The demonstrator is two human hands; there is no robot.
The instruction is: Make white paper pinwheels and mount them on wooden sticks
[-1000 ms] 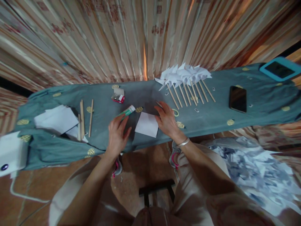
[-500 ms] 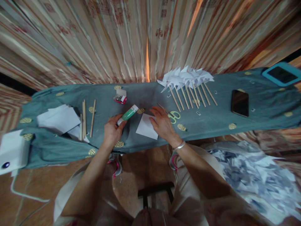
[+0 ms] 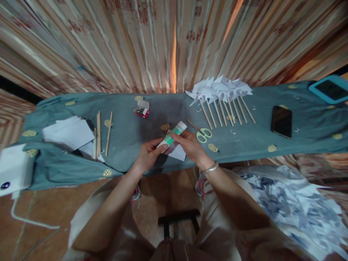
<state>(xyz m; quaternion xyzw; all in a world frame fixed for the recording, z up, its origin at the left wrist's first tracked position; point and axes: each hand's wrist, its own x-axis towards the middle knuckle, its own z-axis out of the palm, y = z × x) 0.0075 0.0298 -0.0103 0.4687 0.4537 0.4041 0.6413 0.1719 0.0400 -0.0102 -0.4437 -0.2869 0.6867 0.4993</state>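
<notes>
A green-and-white tube (image 3: pixel 176 131) slants between my two hands, above the white paper square (image 3: pixel 178 152) on the cloth. My left hand (image 3: pixel 150 154) is closed around its lower left end. From the right, my right hand (image 3: pixel 190 145) pinches the tube with the thumb lying on its upper side. The tube and my fingers hide part of the paper. Just right of my right hand lie green-handled scissors (image 3: pixel 203 135), their blades pointing up and left. A small open red-and-white box (image 3: pixel 141 109) with tiny metal pieces stands farther back.
Paper pinwheels (image 3: pixel 220 88) on wooden sticks lie at the back right, near a phone (image 3: pixel 282 121) and a blue-framed device (image 3: pixel 330 89). White sheets (image 3: pixel 69 133) and loose sticks (image 3: pixel 98 136) lie left. A white device (image 3: pixel 16 168) sits at the left edge; a bag of paper pieces (image 3: pixel 296 206) stands lower right.
My left hand has carried the tube rightward over the paper. My right hand has let go of the paper and closed on the tube. The view has shifted slightly.
</notes>
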